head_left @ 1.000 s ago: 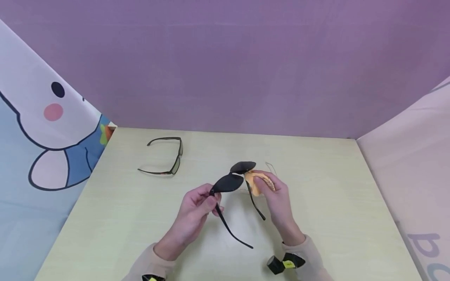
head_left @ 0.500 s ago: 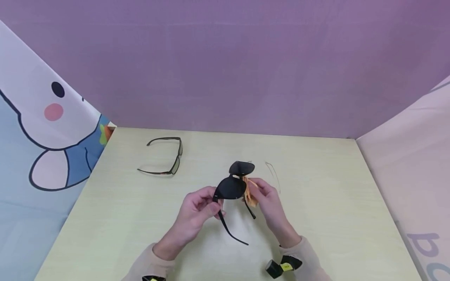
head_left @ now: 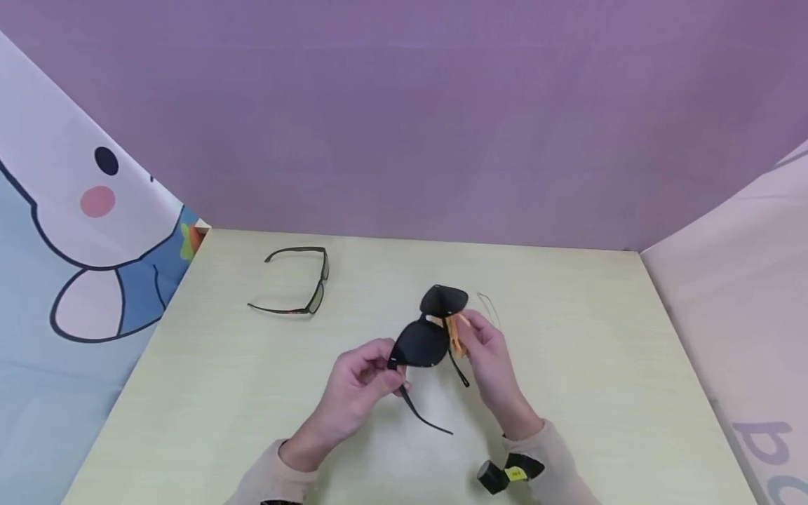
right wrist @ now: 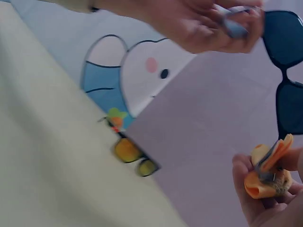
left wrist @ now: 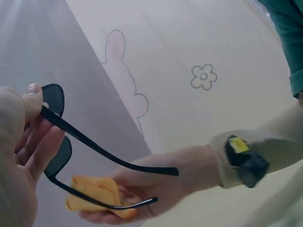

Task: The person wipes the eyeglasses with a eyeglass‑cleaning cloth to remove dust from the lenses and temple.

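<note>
sunglasses (head_left: 421, 344) held above pale table (head_left: 587, 365); purple backdrop (head_left: 404, 126) behind.

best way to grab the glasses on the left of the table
Probably by the near arm of the glasses, pinched from the person's side: both arms are spread open leftward, the near one lies unobstructed, and gripping there should spare the lenses.

One left hand (head_left: 353, 393), one right hand (head_left: 496, 358), one pair of sunglasses (head_left: 419, 344) with two lenses (head_left: 444, 300) and two temples (left wrist: 87, 140), one orange cloth (left wrist: 94, 186), one pair of dark-framed glasses (head_left: 316, 299), one thin wire item (head_left: 489, 301) partly hidden, one table (head_left: 600, 351), two black wrist devices (head_left: 492, 478) and one printed flower (left wrist: 204, 76)
</note>
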Demonstrator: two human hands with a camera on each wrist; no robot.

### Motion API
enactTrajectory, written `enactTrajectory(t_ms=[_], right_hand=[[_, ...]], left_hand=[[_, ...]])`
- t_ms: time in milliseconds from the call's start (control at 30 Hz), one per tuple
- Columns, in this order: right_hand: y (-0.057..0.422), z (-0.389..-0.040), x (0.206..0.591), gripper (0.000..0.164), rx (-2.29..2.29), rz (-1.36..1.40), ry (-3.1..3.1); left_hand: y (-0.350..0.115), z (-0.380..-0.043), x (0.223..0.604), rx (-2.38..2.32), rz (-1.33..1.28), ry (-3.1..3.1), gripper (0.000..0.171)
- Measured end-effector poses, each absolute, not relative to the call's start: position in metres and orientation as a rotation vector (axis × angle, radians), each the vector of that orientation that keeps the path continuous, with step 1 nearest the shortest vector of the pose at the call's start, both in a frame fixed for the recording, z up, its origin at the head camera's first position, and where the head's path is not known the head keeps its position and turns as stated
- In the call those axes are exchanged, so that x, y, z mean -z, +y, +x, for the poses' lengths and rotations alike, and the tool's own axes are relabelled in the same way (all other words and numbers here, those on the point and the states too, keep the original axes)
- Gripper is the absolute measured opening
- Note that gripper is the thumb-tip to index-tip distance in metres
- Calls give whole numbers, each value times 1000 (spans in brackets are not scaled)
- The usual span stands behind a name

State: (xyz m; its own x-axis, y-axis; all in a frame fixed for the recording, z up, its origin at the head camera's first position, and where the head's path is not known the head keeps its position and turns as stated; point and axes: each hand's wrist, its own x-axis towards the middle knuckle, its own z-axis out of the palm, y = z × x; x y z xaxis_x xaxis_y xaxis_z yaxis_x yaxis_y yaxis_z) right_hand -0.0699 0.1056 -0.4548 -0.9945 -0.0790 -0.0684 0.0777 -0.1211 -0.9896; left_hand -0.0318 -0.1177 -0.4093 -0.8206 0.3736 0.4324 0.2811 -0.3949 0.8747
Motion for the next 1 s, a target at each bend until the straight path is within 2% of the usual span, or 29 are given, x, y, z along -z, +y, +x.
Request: enactTrajectory(t_ms=[233, 333, 533, 733, 1000], right_hand=[[106, -60, 469, 34, 2103, -71, 1940], [107, -65, 463, 30, 2110, -30, 2015], [110, -76, 445, 24, 2195, 37, 2154], [105, -68, 451, 21, 2195, 27, 2125], [100, -58, 470, 27, 2114, -10, 2016]], left_hand=[[-128, -36, 406, -2439, 826, 1763, 42], [-127, -36, 410, -2410, 868, 1737, 40], [-118, -31, 416, -2282, 1011, 1760, 25], [-122, -34, 410, -2315, 1023, 1819, 30], [-128, -38, 412, -2340, 953, 1806, 33]])
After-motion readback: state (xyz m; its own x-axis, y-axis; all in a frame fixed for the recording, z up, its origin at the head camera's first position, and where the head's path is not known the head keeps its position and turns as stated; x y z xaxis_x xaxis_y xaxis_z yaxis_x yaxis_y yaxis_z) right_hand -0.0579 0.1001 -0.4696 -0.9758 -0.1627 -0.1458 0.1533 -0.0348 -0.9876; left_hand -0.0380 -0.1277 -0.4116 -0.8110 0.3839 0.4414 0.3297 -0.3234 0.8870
